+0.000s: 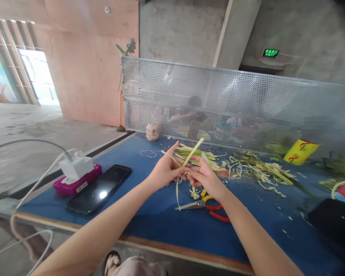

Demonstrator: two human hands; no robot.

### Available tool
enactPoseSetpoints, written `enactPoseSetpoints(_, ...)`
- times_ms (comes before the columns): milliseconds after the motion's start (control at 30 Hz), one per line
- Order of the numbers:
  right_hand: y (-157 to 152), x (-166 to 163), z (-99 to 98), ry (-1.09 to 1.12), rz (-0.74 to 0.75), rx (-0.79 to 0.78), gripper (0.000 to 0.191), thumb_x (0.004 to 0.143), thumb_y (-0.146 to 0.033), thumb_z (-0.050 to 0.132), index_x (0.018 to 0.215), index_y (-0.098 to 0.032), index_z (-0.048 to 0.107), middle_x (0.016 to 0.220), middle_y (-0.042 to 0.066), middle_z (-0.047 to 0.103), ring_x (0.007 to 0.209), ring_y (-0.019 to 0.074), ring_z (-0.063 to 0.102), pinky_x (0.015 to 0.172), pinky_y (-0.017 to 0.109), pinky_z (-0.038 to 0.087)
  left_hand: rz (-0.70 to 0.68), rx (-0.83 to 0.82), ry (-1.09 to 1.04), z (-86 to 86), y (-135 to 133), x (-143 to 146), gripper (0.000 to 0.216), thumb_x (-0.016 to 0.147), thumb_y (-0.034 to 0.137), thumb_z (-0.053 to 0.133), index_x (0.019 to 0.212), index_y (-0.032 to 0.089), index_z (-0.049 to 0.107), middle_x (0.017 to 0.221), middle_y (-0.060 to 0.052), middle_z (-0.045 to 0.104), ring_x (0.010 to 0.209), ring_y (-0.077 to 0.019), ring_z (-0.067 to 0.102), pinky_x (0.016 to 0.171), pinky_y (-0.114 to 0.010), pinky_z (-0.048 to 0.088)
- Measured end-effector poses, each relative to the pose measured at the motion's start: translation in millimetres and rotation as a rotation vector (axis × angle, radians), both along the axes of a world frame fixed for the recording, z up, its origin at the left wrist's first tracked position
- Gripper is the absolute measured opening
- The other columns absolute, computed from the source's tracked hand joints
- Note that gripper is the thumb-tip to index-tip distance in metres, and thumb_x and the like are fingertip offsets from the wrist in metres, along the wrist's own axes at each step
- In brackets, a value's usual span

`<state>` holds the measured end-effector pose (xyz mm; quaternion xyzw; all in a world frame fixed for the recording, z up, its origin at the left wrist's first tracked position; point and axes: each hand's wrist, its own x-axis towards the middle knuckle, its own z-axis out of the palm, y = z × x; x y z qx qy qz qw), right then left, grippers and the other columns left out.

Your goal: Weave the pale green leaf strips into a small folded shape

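Pale green leaf strips (194, 150) cross between my two hands above the blue table, and one thin end dangles below. My left hand (166, 168) is closed on the strips, its index finger reaching up along them. From the other side, my right hand (205, 176) pinches the strips, with its fingertips touching those of the left. Just under the right hand lie scissors (199, 204) with red and yellow handles, blades pointing left. Behind the hands a bundle of similar strips (209, 156) rests on the table. The exact crossing is partly hidden by my fingers.
On the left are a black phone (99, 189), a purple power strip (77, 184) and a white charger (76, 167) with cables. Loose fibres (255, 168) and a yellow roll (301, 152) lie to the right. A perforated metal screen (235, 103) borders the far edge; a person is behind it.
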<state>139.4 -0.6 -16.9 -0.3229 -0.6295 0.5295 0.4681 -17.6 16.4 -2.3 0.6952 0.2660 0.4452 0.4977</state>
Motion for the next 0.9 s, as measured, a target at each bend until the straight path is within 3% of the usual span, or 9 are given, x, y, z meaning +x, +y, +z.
enactPoseSetpoints(333, -1.8, 12.1, 10.3, -0.009, 0.028, -0.094, 0.041, 0.071, -0.030, 0.059, 0.104, -0.023, 0.036, 0.052, -0.010, 0.036, 0.041, 0.0053, 0.028, 0.041, 0.021, 0.018, -0.152, 0.090, 0.155, -3.3, 0.3, -2.2, 0.096, 0.073, 0.016, 0.058, 0.136, 0.024, -0.013, 0.073, 0.002, 0.054, 0.052, -0.0085, 0.054, 0.042, -0.017, 0.042)
enactPoseSetpoints(600, -4.2, 26.5, 12.1, -0.102, 0.099, -0.074, 0.032, 0.078, -0.027, 0.055, 0.103, -0.023, 0.036, 0.057, -0.008, 0.039, 0.048, 0.0062, 0.038, 0.043, 0.020, 0.024, -0.164, 0.201, 0.242, -3.6, 0.8, -6.9, 0.082, 0.076, 0.014, 0.054, 0.138, 0.023, 0.001, 0.074, 0.002, 0.055, 0.054, -0.0074, 0.052, 0.052, -0.022, 0.046)
enactPoseSetpoints(900, -0.8, 30.7, 11.6, -0.029, 0.211, -0.118, 0.028, 0.078, -0.027, 0.056, 0.099, -0.023, 0.039, 0.055, -0.009, 0.037, 0.044, 0.0049, 0.031, 0.043, 0.020, 0.023, -0.158, 0.176, 0.163, -0.4, -0.7, -7.4, 0.084, 0.073, 0.014, 0.057, 0.138, 0.026, 0.004, 0.076, 0.001, 0.057, 0.053, -0.0073, 0.053, 0.049, -0.021, 0.046)
